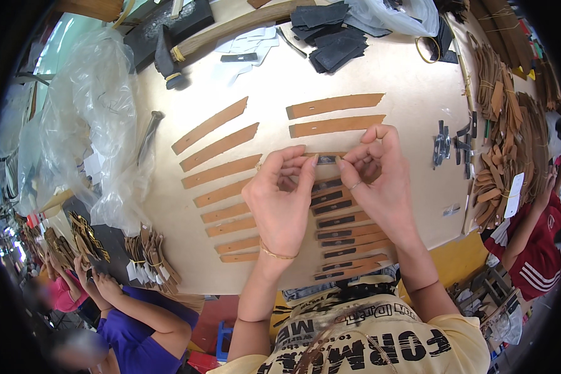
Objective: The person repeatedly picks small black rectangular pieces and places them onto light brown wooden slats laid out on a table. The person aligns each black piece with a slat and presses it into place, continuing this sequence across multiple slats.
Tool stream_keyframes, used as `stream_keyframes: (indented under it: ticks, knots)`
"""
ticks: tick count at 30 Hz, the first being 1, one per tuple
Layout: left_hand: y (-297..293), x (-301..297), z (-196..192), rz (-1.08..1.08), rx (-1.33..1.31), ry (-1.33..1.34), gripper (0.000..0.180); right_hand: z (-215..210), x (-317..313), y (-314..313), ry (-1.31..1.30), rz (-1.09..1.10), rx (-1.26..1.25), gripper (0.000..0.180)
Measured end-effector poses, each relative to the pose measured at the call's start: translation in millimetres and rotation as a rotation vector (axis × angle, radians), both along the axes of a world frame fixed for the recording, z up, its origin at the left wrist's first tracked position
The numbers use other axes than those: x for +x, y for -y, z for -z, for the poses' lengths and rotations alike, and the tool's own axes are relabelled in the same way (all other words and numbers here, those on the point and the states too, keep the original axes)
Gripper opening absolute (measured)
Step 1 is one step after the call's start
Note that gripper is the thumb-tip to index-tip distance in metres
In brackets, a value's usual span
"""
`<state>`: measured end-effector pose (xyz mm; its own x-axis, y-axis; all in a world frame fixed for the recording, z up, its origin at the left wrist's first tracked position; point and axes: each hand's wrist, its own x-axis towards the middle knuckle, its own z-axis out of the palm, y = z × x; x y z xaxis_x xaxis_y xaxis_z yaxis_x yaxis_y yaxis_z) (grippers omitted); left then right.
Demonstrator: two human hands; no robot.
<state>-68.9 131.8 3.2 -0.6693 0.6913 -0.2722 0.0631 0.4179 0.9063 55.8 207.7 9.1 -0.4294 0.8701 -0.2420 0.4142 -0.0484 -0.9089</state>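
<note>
My left hand [283, 196] and my right hand [377, 171] meet over a pale worktable [411, 93], pinching a small dark strip [326, 160] between their fingertips above a brown leather strip. Below my hands lies a column of brown leather strips with black pieces on them [343, 237]. To the left lie two columns of bare brown strips [221, 171], and two more bare strips [335, 115] lie just beyond my fingers.
A pile of black pieces [330, 34] and a hammer [168, 59] lie at the far side. Clear plastic bags [87, 124] hang at the left. Bundled brown strips [505, 143] stack at the right. Other people sit at lower left and at the right edge.
</note>
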Motion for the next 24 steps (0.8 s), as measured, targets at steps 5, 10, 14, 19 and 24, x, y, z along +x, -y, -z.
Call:
stream_keyframes:
  ticks: [5,10,14,19,24]
  knots:
    - [0,1,0,-0.002,-0.001,-0.042,0.018,0,0,-1,0.021,-0.007,-0.009,0.038]
    - [-1,3,2,-0.007,0.0,-0.118,0.018,1,-2,-1,0.032,-0.011,0.03,0.037]
    - [-1,5,3,-0.01,0.006,-0.15,0.019,1,-3,-1,0.053,-0.009,0.037,0.036]
    - [0,7,5,-0.006,0.04,-0.183,0.019,0,-4,0,0.086,-0.044,0.091,0.028]
    - [4,7,10,0.011,0.071,-0.307,0.019,1,-3,2,0.095,-0.085,0.143,0.016]
